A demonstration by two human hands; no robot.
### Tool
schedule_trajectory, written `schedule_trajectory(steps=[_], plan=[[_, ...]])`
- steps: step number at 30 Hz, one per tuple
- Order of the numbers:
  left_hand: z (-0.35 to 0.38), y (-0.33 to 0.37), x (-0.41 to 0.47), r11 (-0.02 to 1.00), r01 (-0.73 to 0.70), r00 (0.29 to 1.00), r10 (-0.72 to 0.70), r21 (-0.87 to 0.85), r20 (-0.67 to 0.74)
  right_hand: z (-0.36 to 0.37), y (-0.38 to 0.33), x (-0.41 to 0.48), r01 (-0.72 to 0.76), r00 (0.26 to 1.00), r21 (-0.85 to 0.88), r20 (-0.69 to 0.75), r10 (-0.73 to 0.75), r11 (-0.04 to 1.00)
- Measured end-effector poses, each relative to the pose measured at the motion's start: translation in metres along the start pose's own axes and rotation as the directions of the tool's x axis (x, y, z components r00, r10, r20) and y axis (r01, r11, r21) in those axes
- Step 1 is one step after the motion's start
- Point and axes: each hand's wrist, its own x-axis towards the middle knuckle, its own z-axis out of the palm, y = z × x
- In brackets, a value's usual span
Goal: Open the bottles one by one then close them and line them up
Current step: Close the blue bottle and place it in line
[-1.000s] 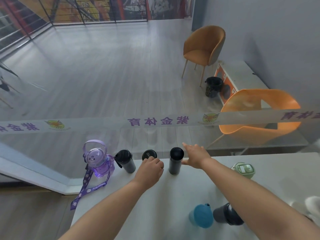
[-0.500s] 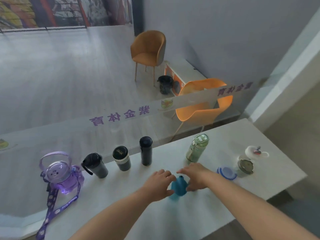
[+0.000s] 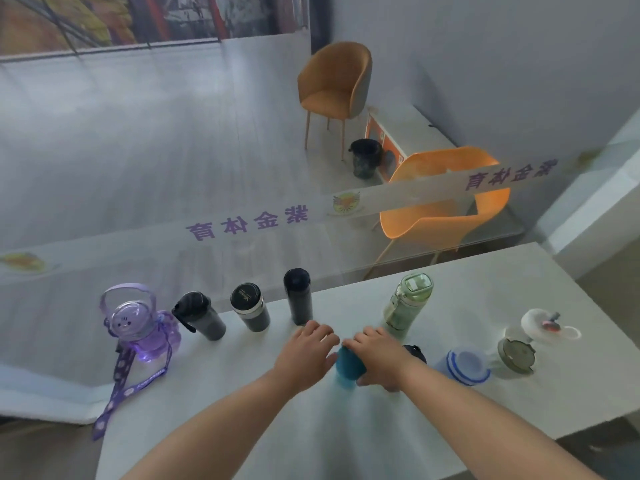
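Your left hand (image 3: 304,355) and right hand (image 3: 379,358) clasp teal bottle (image 3: 349,367) from both sides, near centre of white table (image 3: 346,427). Far left: purple bottle (image 3: 138,323), three black bottles in row, lids on. Green bottle (image 3: 408,303) just beyond right hand.

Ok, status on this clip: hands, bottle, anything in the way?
Left hand and right hand both on the blue bottle. Bottle upright on the table. Dark bottle close behind the right wrist.

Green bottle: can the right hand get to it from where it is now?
Probably yes. The green bottle stands upright just beyond the right hand, nothing between them, though that hand is now on the teal bottle.
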Motion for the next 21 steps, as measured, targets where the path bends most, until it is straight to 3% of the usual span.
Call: schedule_trajectory(steps=[6, 10, 14, 21], plan=[[-0.036, -0.031, 0.045, 0.928, 0.342, 0.932, -0.314, 0.148, -0.181, -0.021, 0.035, 0.053, -0.021, 0.993, -0.057, -0.117, 0.014, 0.998], [-0.043, -0.042, 0.054, 0.801, 0.579, 0.816, -0.566, 0.152, -0.119, -0.038, 0.051, 0.091, -0.015, 0.989, -0.082, -0.151, 0.003, 0.996], [-0.035, -0.048, 0.058, 0.755, 0.634, 0.773, -0.625, 0.166, -0.108, -0.054, 0.071, 0.12, -0.064, 0.989, -0.094, -0.136, 0.05, 0.994], [-0.027, -0.048, 0.059, 0.744, 0.653, 0.757, -0.633, 0.145, -0.16, -0.068, 0.089, 0.143, -0.076, 0.995, -0.065, -0.076, 0.071, 0.995]])
